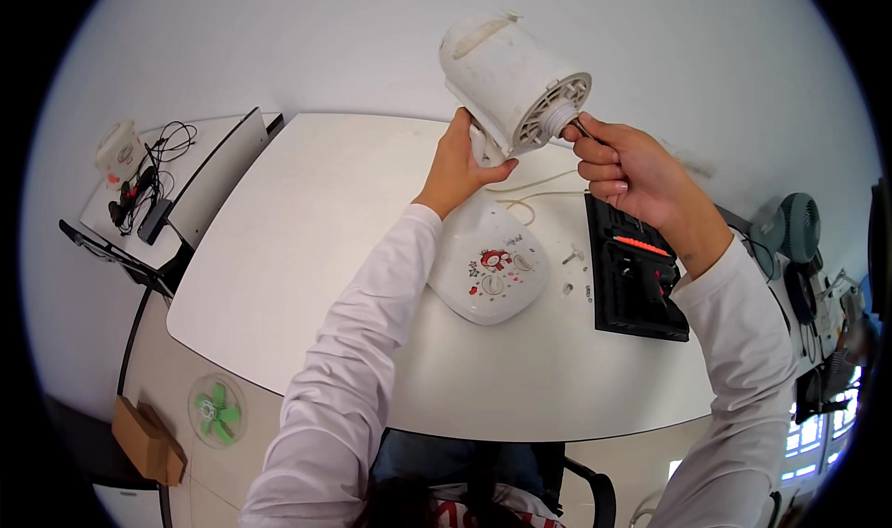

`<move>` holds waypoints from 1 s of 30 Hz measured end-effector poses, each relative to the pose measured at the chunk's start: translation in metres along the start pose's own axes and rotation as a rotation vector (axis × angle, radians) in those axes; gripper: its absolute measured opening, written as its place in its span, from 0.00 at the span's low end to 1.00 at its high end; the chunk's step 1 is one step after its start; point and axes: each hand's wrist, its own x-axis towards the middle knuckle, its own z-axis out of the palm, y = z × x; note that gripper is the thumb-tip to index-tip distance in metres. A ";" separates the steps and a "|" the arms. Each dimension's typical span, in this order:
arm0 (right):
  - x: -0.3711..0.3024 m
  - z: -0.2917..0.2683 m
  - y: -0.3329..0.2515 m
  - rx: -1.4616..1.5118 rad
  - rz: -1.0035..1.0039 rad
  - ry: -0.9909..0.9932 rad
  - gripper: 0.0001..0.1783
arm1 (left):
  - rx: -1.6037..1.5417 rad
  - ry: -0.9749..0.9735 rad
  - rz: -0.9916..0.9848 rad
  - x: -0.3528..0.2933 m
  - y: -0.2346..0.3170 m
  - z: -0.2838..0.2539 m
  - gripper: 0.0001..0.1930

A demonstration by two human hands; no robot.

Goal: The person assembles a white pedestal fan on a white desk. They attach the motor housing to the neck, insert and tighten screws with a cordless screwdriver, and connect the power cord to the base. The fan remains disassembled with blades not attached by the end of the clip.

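Observation:
A white fan motor housing is tilted above the table, its round slotted front turned toward the right. My left hand is closed around the lower side of the housing, near its neck. At the hub, the fingers of my right hand pinch a thin dark metal rod; whether it is the motor shaft or a separate piece I cannot tell. Below lies the fan's white base, with red cartoon prints and two round knobs. Small screws and other little parts lie to its right.
An open black tool case with an orange-red tool lies on the white table at right. Cables clutter a side table at left. A green fan blade and a cardboard box are lower left.

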 end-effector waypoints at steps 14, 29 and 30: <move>-0.003 0.008 0.007 0.036 -0.030 -0.029 0.15 | 0.059 -0.044 -0.030 -0.002 0.004 -0.005 0.37; -0.020 -0.002 0.029 -0.755 -0.080 -0.535 0.28 | -0.392 -0.350 -0.336 -0.001 0.029 -0.030 0.45; -0.018 0.002 0.031 -0.919 0.054 -0.499 0.34 | -0.406 -0.354 -0.366 -0.004 0.037 -0.035 0.44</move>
